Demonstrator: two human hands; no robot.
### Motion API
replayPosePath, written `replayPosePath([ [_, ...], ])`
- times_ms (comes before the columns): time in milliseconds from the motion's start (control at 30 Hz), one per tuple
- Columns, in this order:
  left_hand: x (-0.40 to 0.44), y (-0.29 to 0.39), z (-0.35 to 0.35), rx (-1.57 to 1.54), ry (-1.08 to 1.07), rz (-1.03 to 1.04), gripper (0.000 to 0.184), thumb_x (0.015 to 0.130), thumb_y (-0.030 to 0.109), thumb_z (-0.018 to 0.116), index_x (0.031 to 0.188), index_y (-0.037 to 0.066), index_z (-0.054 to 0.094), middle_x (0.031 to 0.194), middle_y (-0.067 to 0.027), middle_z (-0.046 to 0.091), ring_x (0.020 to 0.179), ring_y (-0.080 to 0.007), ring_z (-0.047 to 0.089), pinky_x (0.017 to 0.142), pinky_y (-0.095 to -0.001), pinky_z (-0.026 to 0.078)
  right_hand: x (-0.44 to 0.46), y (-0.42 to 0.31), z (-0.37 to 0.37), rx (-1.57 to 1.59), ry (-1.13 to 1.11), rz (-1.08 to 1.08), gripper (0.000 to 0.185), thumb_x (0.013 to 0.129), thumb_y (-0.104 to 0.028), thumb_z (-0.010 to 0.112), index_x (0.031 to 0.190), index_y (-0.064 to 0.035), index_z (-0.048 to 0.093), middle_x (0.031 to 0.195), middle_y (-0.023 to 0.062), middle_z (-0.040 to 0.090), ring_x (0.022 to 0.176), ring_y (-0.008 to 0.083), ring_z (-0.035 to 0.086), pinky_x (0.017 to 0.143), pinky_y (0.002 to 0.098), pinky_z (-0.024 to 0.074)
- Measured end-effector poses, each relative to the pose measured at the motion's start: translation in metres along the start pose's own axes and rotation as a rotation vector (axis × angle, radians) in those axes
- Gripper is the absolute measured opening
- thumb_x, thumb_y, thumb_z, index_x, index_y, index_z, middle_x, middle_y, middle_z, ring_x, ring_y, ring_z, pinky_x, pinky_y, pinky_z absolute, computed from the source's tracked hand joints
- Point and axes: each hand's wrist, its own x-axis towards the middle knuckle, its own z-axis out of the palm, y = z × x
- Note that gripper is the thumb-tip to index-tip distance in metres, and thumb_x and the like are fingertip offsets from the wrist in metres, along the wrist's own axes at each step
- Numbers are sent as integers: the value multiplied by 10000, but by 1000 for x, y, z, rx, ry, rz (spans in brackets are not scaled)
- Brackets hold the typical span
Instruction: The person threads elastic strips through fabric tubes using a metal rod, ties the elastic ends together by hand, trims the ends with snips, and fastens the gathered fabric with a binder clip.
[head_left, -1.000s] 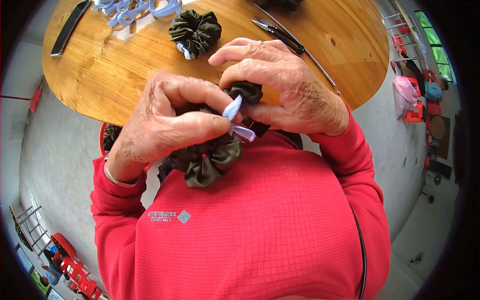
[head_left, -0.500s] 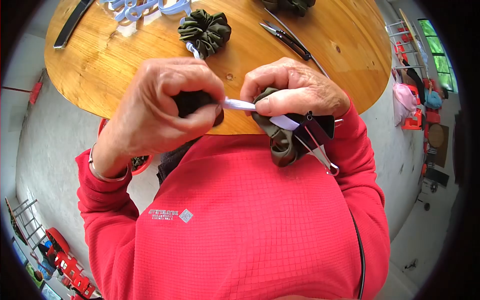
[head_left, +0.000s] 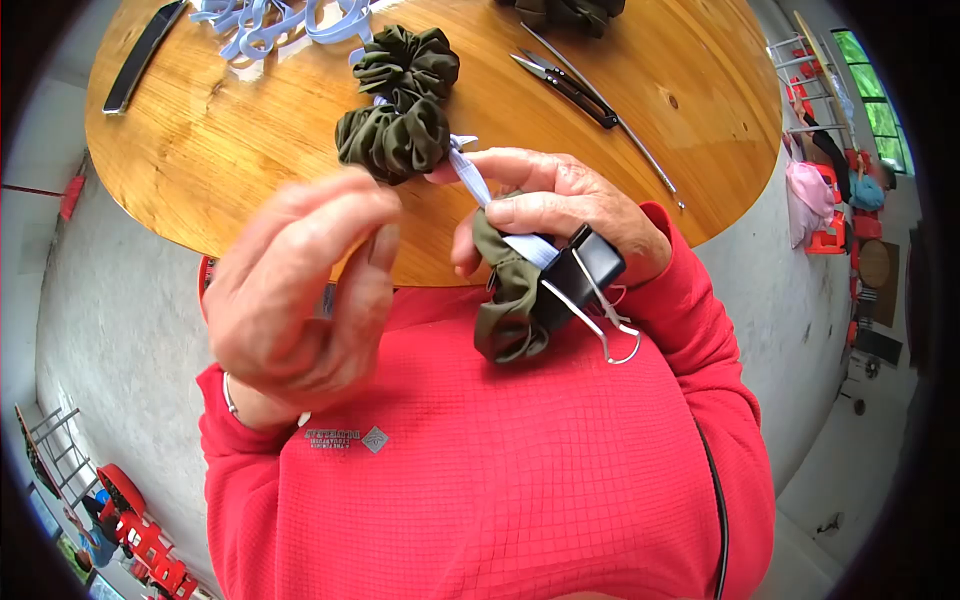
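My right hand (head_left: 565,205) is closed on an olive-green fabric scrunchie (head_left: 510,310), thumb pressed over the pale lilac elastic band (head_left: 470,178). A large black binder clip (head_left: 595,262) with wire handles is at the scrunchie's side by the palm. The elastic runs up to a gathered scrunchie (head_left: 395,138) on the table, with a knot-like bunch beside it. Another gathered scrunchie (head_left: 408,65) lies just beyond. My left hand (head_left: 310,280), slightly blurred, hovers left of the work with curled fingers and thumb apart; nothing shows in it.
On the round wooden table (head_left: 240,160) lie black-handled thread snips (head_left: 568,90) and a long thin metal rod (head_left: 640,145). Loose lilac elastic (head_left: 270,25) is heaped at the far left, near a black strip (head_left: 143,60). More olive fabric (head_left: 570,12) sits at the far edge.
My left hand has let go of the elastic and dark fabric and moved down and left. The gathered scrunchie now rests on the table. My right hand has shifted slightly left with its scrunchie and clip.
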Motion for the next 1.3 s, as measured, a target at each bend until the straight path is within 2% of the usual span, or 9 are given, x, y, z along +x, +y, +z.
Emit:
replayPosePath([
  [100,-4,-1,6,-345,-273,-454,173,882,35,504,981,-56,612,846,-120,638,745,-151,612,639,-251,486,5,9,0,-122,31,-54,475,879,-134,584,1302,1,417,927,62,632,823,77,595,742,222,492],
  [367,-2,-16,23,-875,-106,-976,249,900,223,547,959,-2,636,704,-24,599,595,-73,563,562,-197,462,12,17,4,-295,11,-185,537,894,-167,564,1364,-16,351,909,14,597,771,37,551,682,191,464],
  [500,1,-22,20,-913,-224,-993,169,870,169,610,837,8,647,603,13,543,510,-28,458,464,-172,341,11,20,6,-449,30,-198,539,895,-171,562,1366,-18,349,947,12,581,778,26,495,684,188,433],
  [700,-5,-23,26,-994,-107,-1004,134,840,147,641,834,15,661,613,-3,585,489,-32,474,453,-168,342,3,18,8,-451,35,-222,498,891,-165,573,1325,3,397,1024,47,587,860,71,533,751,233,457],
  [833,-3,-20,19,-1018,-137,-1020,145,846,114,599,910,-10,640,759,-64,635,656,-106,581,602,-225,458,-2,18,1,-637,46,-409,442,887,-156,580,1270,25,454,1047,84,609,931,111,559,790,256,465],
  [900,-3,-19,20,-1046,-124,-1000,145,840,102,593,911,-16,637,831,-92,655,727,-133,610,672,-250,488,-7,10,-7,-1028,255,-635,309,845,-124,626,1111,24,573,922,96,650,802,116,608,667,252,492],
  [967,-1,-19,18,-1048,-164,-931,127,836,102,602,875,-6,655,808,-61,657,660,-76,580,559,-189,432,-7,7,-7,-1229,419,-779,274,816,-112,647,1060,2,596,776,82,637,668,120,610,574,252,479],
  [1067,6,-18,20,-1031,-193,-825,119,833,89,594,854,-9,658,807,-58,660,683,-74,582,573,-184,449,-3,7,5,-1289,486,-731,265,774,-111,669,1014,-20,607,698,75,614,597,162,610,538,267,471],
  [1300,12,-14,19,-1074,-238,-861,119,832,92,577,838,-13,632,818,-85,656,747,-114,600,703,-258,493,6,9,0,-1734,456,-1072,188,715,-103,676,872,-45,592,681,68,616,588,246,606,519,328,471],
])
